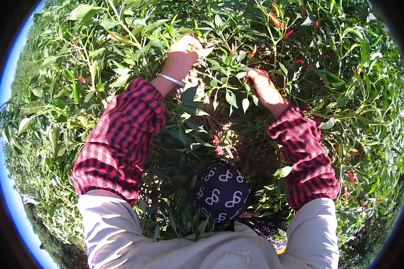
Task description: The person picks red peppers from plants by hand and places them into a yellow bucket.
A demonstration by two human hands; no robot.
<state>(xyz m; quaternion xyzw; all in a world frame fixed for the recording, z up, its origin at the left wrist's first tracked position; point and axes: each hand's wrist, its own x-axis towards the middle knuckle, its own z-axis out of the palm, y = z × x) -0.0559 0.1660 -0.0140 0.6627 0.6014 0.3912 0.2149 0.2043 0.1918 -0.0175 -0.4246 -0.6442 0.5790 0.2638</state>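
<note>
item 1, nearest the camera: a pale grey upper garment is seen along the lower edge, with a dark cloth printed with white loops bunched just above it at centre.

item 2: 2 red and black checked sleeves are worn over the forearms, which rise from the lower edge and spread apart toward the plants.

item 3: a thin silver bangle is worn on the left wrist, just beyond the sleeve cuff.

item 4: the left hand is raised among the upper stems, fingers curled together and pinched closed at the tips on something small and reddish; what is gripped cannot be told for certain.

item 5: the right hand is set lower and to the right, well apart from the left, its fingers closed into the foliage around a leafy stem; a red tint is shown at the fingertips, but whether a pod is held cannot be told.

item 6: a slim red chilli is hung between the 2 hands, just above the right hand and untouched.

item 7, farther out: dense green chilli plants are spread on all sides, dotted with more red chillies at upper right and down the right side.

item 8, farthest: a strip of blue sky is shown along the left rim.
</note>
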